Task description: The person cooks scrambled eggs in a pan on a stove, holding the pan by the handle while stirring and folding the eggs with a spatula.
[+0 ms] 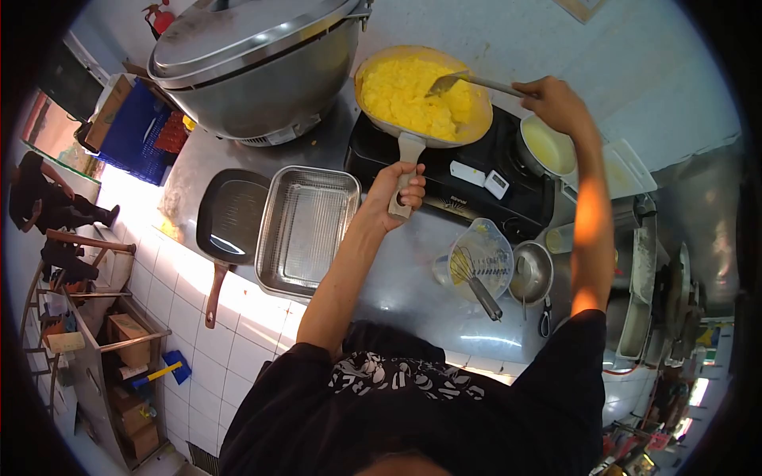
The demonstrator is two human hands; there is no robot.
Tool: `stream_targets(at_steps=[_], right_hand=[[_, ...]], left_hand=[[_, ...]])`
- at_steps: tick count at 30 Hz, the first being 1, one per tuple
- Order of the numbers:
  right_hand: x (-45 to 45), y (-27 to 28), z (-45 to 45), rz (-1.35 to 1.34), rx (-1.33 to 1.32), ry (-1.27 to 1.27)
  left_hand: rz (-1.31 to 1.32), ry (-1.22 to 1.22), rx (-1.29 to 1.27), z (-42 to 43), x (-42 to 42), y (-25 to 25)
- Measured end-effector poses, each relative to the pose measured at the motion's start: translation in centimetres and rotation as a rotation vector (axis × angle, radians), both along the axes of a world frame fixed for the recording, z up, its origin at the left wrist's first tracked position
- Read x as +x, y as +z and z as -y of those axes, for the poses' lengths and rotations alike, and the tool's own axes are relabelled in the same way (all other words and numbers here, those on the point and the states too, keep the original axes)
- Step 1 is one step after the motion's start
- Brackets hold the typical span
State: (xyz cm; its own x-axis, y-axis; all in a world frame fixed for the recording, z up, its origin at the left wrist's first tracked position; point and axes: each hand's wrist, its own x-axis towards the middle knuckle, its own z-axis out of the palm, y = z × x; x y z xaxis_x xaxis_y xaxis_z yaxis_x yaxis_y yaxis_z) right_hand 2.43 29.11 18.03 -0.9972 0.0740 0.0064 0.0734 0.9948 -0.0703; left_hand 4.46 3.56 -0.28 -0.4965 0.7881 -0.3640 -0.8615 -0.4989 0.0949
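Note:
My left hand (394, 194) is wrapped round the pale handle of a frying pan (412, 149), which sits over the black stove (373, 152). Yellow scrambled eggs (405, 91) fill most of the pan. From the right, my right hand (556, 103) grips the handle of a spatula (484, 82), whose blade rests in the eggs. Just below the pan, a small white digital timer (496, 185) is on the stove. A white pot (548, 147) with yellow residue stands under my right forearm.
Left of the stove are a rectangular metal tray (305, 230), a dark square pan (230, 214) and a large steel cooker (254, 79). A measuring jug (496, 246) with a whisk (476, 285), a metal bowl (530, 274) and scissors (545, 319) lie nearer me. Another person (51, 194) sits far left.

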Motion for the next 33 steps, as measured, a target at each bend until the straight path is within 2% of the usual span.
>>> stream_targets(at_steps=[1,3,7,9,11,17,19,23,26,28,33], right_hand=[[1.0,1.4,0.4,0.005,0.006,0.0],[2.8,2.9,1.4,0.133,0.185,0.002],[3.9,0.0,2.8,0.168,0.348,-0.074],[2.6,-3.1,2.0,0.072,0.46,-0.11],[0.4,-5.2,0.3,0.024,0.445,-0.1],[-3.8,-7.0,-2.0,-0.092,0.338,-0.082],[-3.9,-7.0,-2.1,-0.099,0.168,-0.088],[-2.0,-2.1,-1.7,-0.027,0.143,-0.095],[-0.1,1.3,-0.2,0.044,0.277,-0.088],[0.6,2.0,0.9,0.128,0.464,-0.062],[-1.2,-3.4,0.1,-0.059,0.613,-0.006]], left_hand=[[-0.001,0.017,-0.011,0.0,-0.1,0.2],[0.008,0.023,-0.009,0.0,-0.1,0.1],[-0.006,0.02,0.003,0.0,-0.2,-0.1],[-0.001,0.025,-0.001,0.0,-0.1,-0.1],[-0.005,0.02,-0.018,0.1,-0.1,0.1],[-0.011,0.008,-0.02,0.1,-0.2,0.1],[-0.008,0.005,-0.008,0.0,-0.1,-0.3],[-0.005,-0.007,0.021,0.1,-0.3,-0.1],[-0.007,0.026,-0.013,0.1,-0.1,0.3],[-0.007,0.028,-0.003,-0.1,-0.1,-0.1],[-0.027,0.028,-0.005,0.0,-0.1,0.0]])
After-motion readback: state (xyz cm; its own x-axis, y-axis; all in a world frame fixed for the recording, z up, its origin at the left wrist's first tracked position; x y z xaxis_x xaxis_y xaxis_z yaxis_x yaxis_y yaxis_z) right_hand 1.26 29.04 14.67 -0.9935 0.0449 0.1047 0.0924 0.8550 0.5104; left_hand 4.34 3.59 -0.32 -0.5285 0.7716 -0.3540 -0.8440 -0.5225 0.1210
